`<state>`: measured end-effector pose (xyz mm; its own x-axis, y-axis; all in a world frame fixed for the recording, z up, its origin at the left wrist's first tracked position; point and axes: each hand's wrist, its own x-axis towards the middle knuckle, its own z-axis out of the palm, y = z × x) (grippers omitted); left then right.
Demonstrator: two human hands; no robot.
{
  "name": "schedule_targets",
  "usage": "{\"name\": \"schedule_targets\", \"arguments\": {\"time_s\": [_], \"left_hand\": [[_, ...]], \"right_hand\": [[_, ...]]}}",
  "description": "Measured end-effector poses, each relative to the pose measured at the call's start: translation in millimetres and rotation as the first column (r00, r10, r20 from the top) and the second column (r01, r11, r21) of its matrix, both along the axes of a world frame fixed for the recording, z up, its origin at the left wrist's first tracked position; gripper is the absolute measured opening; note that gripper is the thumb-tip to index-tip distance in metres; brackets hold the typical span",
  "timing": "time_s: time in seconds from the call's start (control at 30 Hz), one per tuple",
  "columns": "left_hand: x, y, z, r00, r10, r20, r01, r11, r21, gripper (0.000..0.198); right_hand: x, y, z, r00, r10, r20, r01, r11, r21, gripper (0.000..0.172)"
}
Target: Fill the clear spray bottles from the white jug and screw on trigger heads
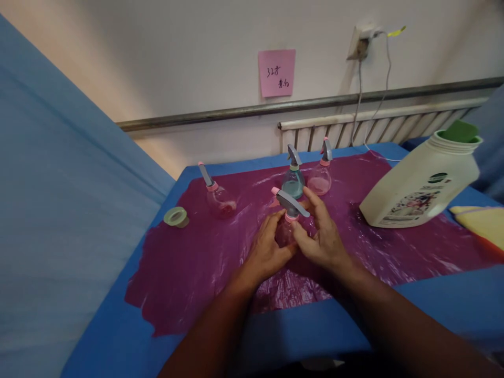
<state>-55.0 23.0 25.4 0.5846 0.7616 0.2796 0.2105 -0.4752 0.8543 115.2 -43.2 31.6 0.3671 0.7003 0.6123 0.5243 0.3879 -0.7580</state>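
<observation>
Between my two hands stands a clear spray bottle [286,234] with a pink collar and a grey trigger head. My left hand [268,248] is wrapped round the left side of its body. On the other side my right hand [321,239] holds the bottle near the collar, thumb in front and fingers behind. Just behind are a teal spray bottle [293,185] and a pink-collared spray bottle [319,181], both upright. Further left, another pink-collared spray bottle [220,200] leans over with a little liquid inside.
A large cream jug [417,184] with a green piece in its mouth stands at the right. A pale green cap [176,216] lies at the left. Purple plastic sheeting [189,273] covers the blue bed. A yellow cloth [482,223] is at the right edge; a curtain [59,210] hangs left.
</observation>
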Motion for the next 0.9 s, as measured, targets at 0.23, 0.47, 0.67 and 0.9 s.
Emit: {"name": "schedule_targets", "arguments": {"time_s": [0.23, 0.47, 0.67, 0.9], "left_hand": [[0, -1, -1.9, 1.000, 0.011, 0.000, -0.011, 1.000, -0.001, 0.079], [-1, 0, -4.2, 1.000, -0.016, -0.007, 0.016, 1.000, -0.005, 0.078], [1, 1, -10.2, 1.000, 0.019, -0.008, -0.019, 0.998, 0.066, 0.082], [1, 3, -16.6, 1.000, 0.009, -0.004, -0.009, 0.998, 0.056, 0.086]], "right_hand": [[0, 2, -2.1, 0.998, -0.058, -0.015, 0.058, 0.998, -0.028, 0.084], [1, -2, -0.3, 0.999, 0.034, -0.002, -0.034, 0.999, -0.030, 0.087], [4, -1, -1.5, 0.999, -0.045, -0.010, 0.045, 0.998, -0.041, 0.076], [6, -2, -1.6, 1.000, -0.010, -0.014, 0.010, 0.999, -0.032, 0.087]]}}
